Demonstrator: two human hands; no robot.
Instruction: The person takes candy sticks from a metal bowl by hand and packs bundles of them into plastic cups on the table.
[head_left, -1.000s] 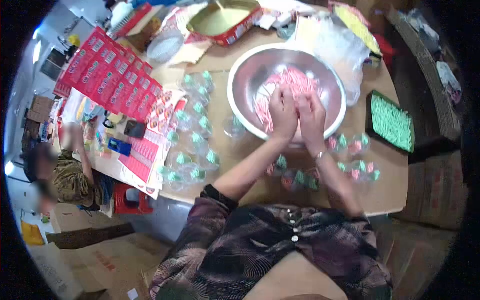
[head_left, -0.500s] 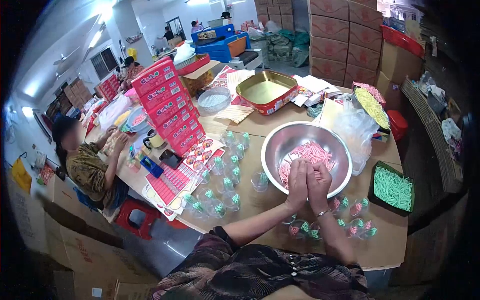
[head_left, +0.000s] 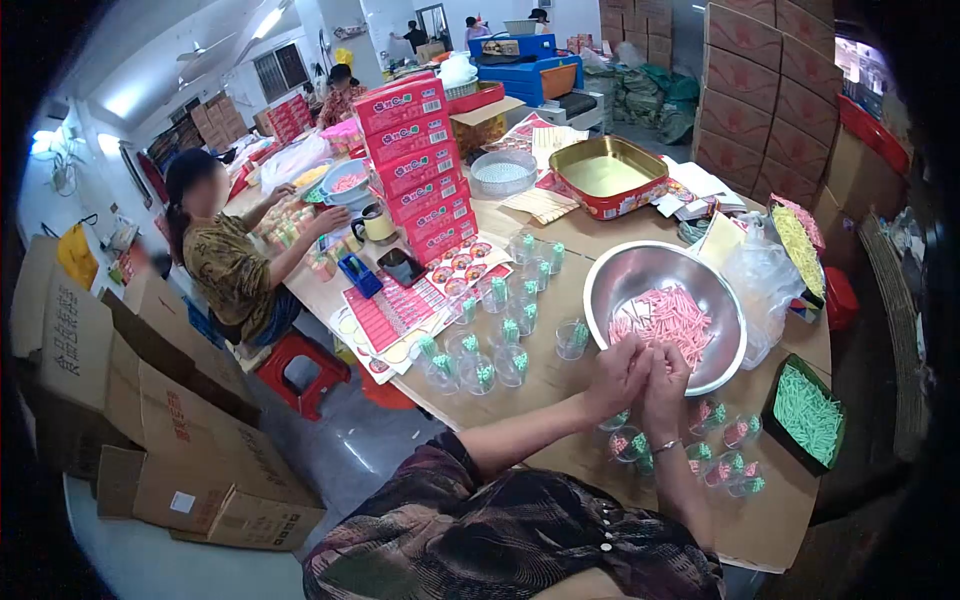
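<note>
Fingers (head_left: 629, 352) of my left hand (head_left: 613, 382) and right hand (head_left: 664, 390) bunch together at the near rim of the bowl (head_left: 625, 280), holding what I cannot tell.

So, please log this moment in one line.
left hand, right hand: close together at bowl, near side | bowl contents: pink sticks | tray: green sticks

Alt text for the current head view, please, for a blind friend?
A person's left hand and right hand are close together at the near rim of a metal bowl of pink sticks. Clear cups holding sticks and a dark tray of green sticks are nearby.
</note>
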